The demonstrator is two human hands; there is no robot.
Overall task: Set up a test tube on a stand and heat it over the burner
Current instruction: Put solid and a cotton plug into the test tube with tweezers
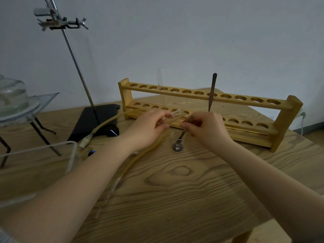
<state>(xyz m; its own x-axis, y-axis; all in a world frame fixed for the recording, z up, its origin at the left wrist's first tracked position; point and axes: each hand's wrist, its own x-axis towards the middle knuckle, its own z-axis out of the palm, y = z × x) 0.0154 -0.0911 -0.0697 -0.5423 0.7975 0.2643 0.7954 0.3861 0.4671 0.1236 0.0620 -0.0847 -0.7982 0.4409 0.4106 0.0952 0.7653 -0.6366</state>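
Pinched in my left hand (149, 127), fingers curled round its body, the test tube (175, 114) lies tilted with its open mouth turned toward my right hand (205, 128); I judge it is held slanted like that so a load can slide down the glass rather than drop. My right hand pinches a thin spatula (186, 126) whose lower end dips into the small beaker (178, 143) standing just below and between both hands, dark material at its bottom, so I read this as the filling step, well ahead of any clamping or heating. Just beyond the grip stands the wooden rack (287, 118), with a second glass tube (161, 85) upright in one hole and a dark rod (212, 92) leaning in another, kept within easy reach. A yellowish rubber hose (108, 122) runs under my left wrist toward the left. Further left of the grip, the retort stand's black base (91, 120) carries its rod up to the clamp (59, 20), high and holding nothing, waiting for the tube. At the far left a glass dish (21, 106) sits on a tripod (43, 135). Whether a burner is present I cannot tell. All of it rests on the wooden table (184, 190).
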